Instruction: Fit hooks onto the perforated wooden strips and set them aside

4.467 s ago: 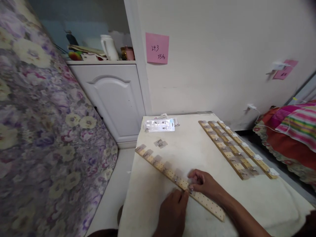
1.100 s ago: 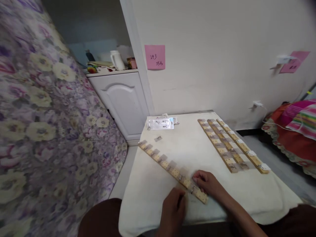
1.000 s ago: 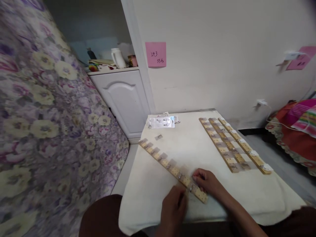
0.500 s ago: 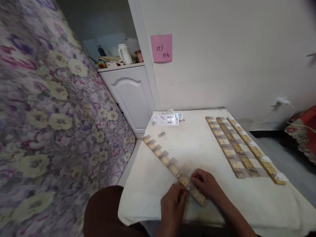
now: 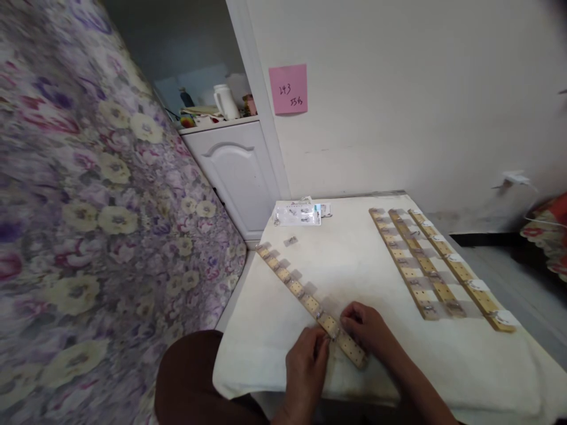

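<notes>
Head view. Your left hand (image 5: 305, 369) and right hand (image 5: 370, 327) meet at the near end of a long tan perforated wooden strip (image 5: 301, 293) fitted w/ small metal clips and clear tabs. Fingers of both hands are curled, tips touching the strip; whether they pinch a clip cannot be told. The strip lies diagonally on the cream-cloth-covered table (image 5: 354, 265), near end by the front edge. Three similar tan strips (image 5: 436, 268) lie side by side at right, well apart from it. Far-left corner: clear plastic packet (image 5: 297, 214), w/ a small loose clip (image 5: 290, 241) just in front. Room: off-white wall (image 5: 398, 106) w/ pink sticky note (image 5: 287, 89), white cabinet door (image 5: 234, 171), purple floral fabric (image 5: 88, 206) at left.
</notes>
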A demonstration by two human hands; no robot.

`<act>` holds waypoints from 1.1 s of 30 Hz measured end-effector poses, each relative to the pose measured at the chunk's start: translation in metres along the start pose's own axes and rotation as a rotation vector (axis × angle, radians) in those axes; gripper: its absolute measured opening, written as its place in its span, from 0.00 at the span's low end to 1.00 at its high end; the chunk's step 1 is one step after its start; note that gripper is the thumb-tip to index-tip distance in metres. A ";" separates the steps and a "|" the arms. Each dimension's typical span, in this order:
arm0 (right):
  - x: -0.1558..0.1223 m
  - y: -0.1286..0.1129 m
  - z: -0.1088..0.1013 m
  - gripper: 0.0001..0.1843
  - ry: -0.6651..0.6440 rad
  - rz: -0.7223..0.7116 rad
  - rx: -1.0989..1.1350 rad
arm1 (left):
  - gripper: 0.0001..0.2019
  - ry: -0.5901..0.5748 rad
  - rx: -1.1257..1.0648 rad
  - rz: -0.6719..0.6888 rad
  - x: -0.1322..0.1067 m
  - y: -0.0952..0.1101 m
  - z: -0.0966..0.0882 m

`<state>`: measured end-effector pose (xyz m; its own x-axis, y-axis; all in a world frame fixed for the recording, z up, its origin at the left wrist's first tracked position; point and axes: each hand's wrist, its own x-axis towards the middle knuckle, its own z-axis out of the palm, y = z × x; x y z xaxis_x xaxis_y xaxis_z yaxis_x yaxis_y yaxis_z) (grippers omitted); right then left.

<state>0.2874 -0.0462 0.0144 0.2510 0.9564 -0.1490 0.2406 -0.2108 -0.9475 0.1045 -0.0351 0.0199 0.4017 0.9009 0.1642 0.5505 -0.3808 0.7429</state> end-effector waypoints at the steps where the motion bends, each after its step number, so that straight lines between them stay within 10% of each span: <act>1: 0.000 0.000 -0.001 0.02 0.000 0.000 0.000 | 0.07 0.001 -0.002 0.003 0.000 -0.001 0.000; 33: 0.004 -0.003 -0.003 0.03 0.003 -0.004 -0.054 | 0.17 -0.018 0.143 0.355 -0.010 -0.017 0.007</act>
<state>0.2908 -0.0430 0.0175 0.2529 0.9566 -0.1445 0.2916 -0.2178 -0.9314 0.0961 -0.0390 0.0014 0.5980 0.7044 0.3823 0.4712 -0.6948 0.5433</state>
